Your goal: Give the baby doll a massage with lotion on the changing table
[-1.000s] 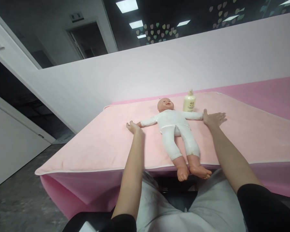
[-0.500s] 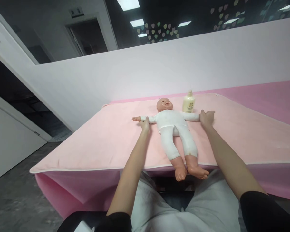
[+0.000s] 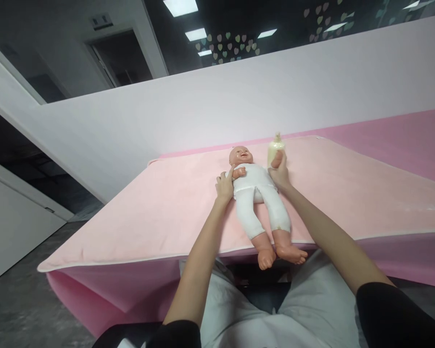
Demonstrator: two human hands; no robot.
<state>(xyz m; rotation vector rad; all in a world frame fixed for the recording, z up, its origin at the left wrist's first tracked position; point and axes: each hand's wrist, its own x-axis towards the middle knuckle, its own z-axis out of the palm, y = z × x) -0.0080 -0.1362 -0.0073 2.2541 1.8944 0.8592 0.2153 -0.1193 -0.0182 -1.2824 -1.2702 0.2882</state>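
A baby doll in a white suit lies on its back on the pink cloth, its head toward the wall and its bare feet over the front edge. My left hand grips the doll's arm on the left, whose hand is folded onto the chest. On the right, my right hand is closed round the doll's other arm, bent upward so that the doll's hand shows in front of the bottle. The pale yellow pump bottle stands behind it, partly hidden.
A pink padded cloth covers the table, with a white-trimmed front edge near my legs. Behind it rises a white wall with a dark window above. A white door stands at the far left.
Both my hands have moved inward, bringing the doll's arms from stretched out sideways to folded in at the chest and bent up at the right side. The view has shifted slightly.
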